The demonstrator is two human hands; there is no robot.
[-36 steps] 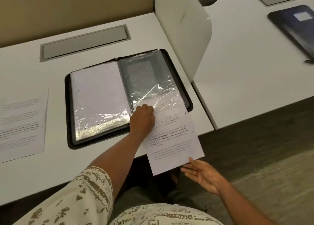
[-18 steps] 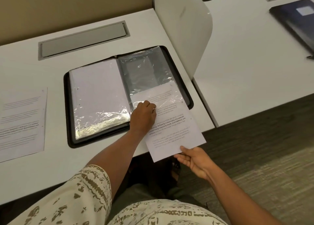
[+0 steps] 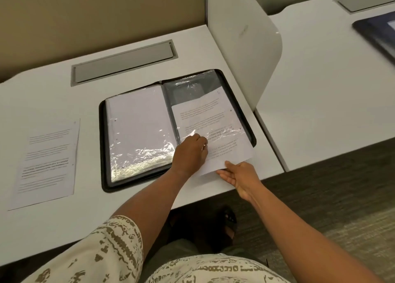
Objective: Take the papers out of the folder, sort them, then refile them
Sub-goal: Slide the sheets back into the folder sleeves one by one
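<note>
A black zip folder (image 3: 103,145) lies open on the white desk. Its left clear sleeve (image 3: 136,120) holds a white page. A printed sheet (image 3: 198,113) sits partly inside the right clear sleeve (image 3: 188,88), its lower end sticking out towards me. My left hand (image 3: 191,150) pinches the sleeve's lower edge, lifting the plastic off the sheet. My right hand (image 3: 238,175) holds the sheet's bottom edge, thumb on top and fingers beneath, just past the folder's near right corner.
Another printed sheet (image 3: 49,160) lies flat on the desk left of the folder. A white divider panel (image 3: 245,53) stands right of the folder. A grey cable flap (image 3: 124,60) is behind it. A dark folder (image 3: 376,32) lies on the neighbouring desk.
The printed sheet has slid up into the right sleeve; earlier most of it hung over the desk edge. My right hand followed it forward, while my left hand stayed at the sleeve's opening.
</note>
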